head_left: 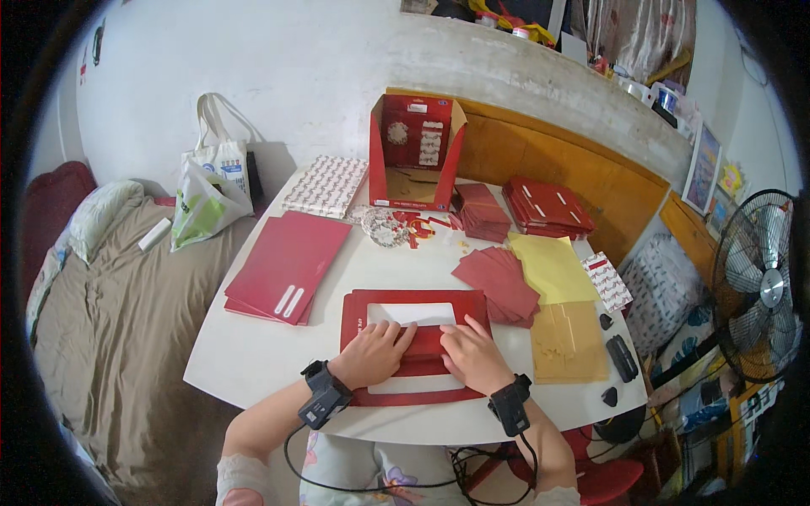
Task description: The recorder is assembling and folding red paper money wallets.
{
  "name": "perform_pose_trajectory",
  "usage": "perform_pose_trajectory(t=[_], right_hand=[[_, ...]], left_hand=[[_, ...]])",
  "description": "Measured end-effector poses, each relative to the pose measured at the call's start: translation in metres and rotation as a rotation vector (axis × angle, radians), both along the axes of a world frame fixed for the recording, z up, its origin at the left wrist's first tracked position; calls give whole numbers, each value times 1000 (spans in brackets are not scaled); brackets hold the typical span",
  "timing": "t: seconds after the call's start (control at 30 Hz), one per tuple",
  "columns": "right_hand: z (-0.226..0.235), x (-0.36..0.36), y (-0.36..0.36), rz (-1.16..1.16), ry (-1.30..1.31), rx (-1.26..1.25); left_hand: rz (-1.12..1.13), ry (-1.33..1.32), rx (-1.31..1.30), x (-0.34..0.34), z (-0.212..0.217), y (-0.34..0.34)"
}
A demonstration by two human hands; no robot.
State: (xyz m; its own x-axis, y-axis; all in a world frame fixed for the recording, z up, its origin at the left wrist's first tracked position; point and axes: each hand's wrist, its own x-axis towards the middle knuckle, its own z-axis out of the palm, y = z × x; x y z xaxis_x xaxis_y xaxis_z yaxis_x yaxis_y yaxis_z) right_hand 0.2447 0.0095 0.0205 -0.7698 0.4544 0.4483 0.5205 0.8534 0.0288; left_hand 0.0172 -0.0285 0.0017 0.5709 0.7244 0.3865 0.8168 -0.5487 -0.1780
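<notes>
Head view: dark-red flat cardboard stack (283, 261) by left edge of white table (261, 363); left hand (371, 352) and right hand (474, 354), fingers bent, on red windowed cardboard blank (427, 346) near front edge, can't tell if pinching; fanned dark-red paper pieces (498, 284) nearer right edge.

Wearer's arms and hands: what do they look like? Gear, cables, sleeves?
Left hand and right hand: no gloves. Each wrist has a boxy black strapped device (left wrist device, right wrist device), with small pale markings on the left one. Thin black cables run from both. Whitish, frilly-edged sleeves end near the elbows.
</notes>
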Motion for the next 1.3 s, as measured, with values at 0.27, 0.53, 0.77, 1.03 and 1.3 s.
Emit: perform_pose_trajectory(t=[0.27, 0.53, 0.77, 1.03, 1.3], right_hand=[[-4, -6, -3, 15, -102, 311], [-13, -6, 1, 6, 10, 284], [0, -12, -1, 60, 185, -193], [-9, -20, 25, 35, 153, -341], [-14, -28, 30, 113, 236, -499]], left_hand=[[8, 57, 102, 6, -1, -1], [80, 159, 59, 8, 1, -3], [-41, -139, -42, 3, -5, 3], [-61, -132, -5, 15, -6, -2], [-52, -79, -29, 11, -16, 1]])
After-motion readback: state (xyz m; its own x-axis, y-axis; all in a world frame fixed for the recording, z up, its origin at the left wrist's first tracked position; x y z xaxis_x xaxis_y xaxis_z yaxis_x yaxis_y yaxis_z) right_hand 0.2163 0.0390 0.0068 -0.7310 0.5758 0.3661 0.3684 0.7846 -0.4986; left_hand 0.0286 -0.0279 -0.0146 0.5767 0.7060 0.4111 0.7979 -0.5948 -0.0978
